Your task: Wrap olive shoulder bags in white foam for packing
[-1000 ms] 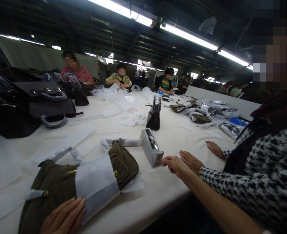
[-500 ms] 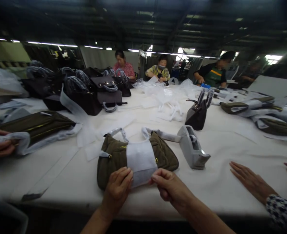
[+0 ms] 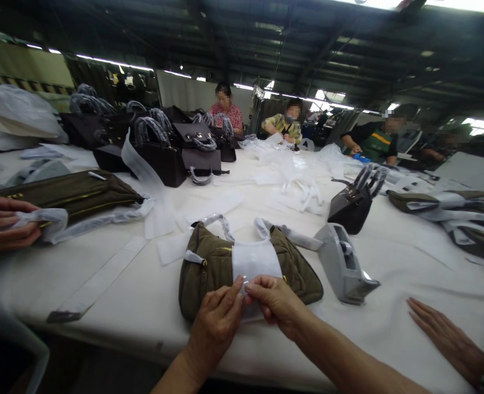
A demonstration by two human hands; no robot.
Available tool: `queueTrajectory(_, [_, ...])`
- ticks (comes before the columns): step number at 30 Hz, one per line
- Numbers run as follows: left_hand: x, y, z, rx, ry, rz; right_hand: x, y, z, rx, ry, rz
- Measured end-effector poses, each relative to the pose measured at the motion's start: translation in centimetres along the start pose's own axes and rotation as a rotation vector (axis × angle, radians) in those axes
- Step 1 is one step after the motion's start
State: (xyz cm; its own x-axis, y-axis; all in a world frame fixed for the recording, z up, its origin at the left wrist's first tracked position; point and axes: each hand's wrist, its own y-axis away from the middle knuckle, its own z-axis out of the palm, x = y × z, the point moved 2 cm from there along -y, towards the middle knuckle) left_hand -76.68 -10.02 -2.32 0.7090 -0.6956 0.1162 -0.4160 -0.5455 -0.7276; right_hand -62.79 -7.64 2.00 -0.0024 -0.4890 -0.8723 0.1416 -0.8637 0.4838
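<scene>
An olive-green fabric handbag [image 3: 209, 273] lies in front of me, its strap covered in pale wrapping. A white wrapping sheet [image 3: 256, 257] is around the bag's middle. Over that sheet my right hand [image 3: 272, 298] is closed in a pinch on a small shiny piece of clear tape [image 3: 245, 282]. My left hand [image 3: 219, 314] is closed too, its fingertips at the tape's left end, almost touching the right fingertips. Its thumb is mostly hidden. A grey tape dispenser [image 3: 344, 265] stands to the right of the bag.
A co-worker's hand [image 3: 10, 221] holds wrapping by another olive bag [image 3: 73, 197] at left. Another person's hand [image 3: 447, 334] lies flat at right. Dark handbags [image 3: 163, 158] crowd the back left; one dark handbag [image 3: 351, 205] stands behind the dispenser. More wrapped olive bags [image 3: 472, 219] lie far right.
My right hand has moved left and up from the sheet's lower right edge to its middle. My left hand has come to meet it. The camera view has shifted and tilted.
</scene>
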Motion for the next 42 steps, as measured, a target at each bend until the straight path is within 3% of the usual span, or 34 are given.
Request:
queueTrajectory(9, [-1.0, -1.4, -0.8, -0.299, 0.07, -0.002, -1.6, -0.2, 0.3, 0.054, 0.158, 0.234])
queueTrajectory(14, [-1.3, -1.6, -1.0, -0.332, 0.09, 0.011, -1.7, 0.7, 0.4, 0.102, 0.038, 0.294])
queueTrajectory(18, [-1.3, -1.7, -1.0, -0.358, 0.083, 0.014, 0.6, 2.7, 1.3, 0.039, 0.032, 0.33])
queueTrajectory(23, [-1.3, -1.9, -1.1, -0.365, 0.093, 0.032, 6.4, 6.1, 1.0, -0.011, 0.209, 0.364])
queueTrajectory(24, [-1.2, -1.9, -1.1, -0.359, 0.091, 0.032, 7.0, 6.4, 0.4, -0.012, 0.275, 0.295])
queueTrajectory(26, [-1.1, -1.8, -1.2, -0.35, 0.081, 0.031, 7.2, 6.6, -1.1, 0.051, 0.467, 0.005])
queueTrajectory(29, [-1.0, -1.8, -1.2, -0.35, 0.068, 0.028, 5.2, 6.3, -3.6, 0.254, 0.822, -0.598])
queueTrajectory(32, [-1.0, -1.8, -1.3, -0.363, 0.065, 0.028, 3.2, 5.4, -4.9, 0.332, 1.138, -0.99])
queueTrajectory(37, [-0.9, -1.9, -1.3, -0.356, 0.063, 0.021, 2.1, 4.0, -4.8, 0.159, 1.391, -1.231])
queueTrajectory(42, [-0.8, -1.9, -1.4, -0.371, 0.052, 0.014, 1.8, 2.7, -4.1, -0.082, 1.562, -1.255])
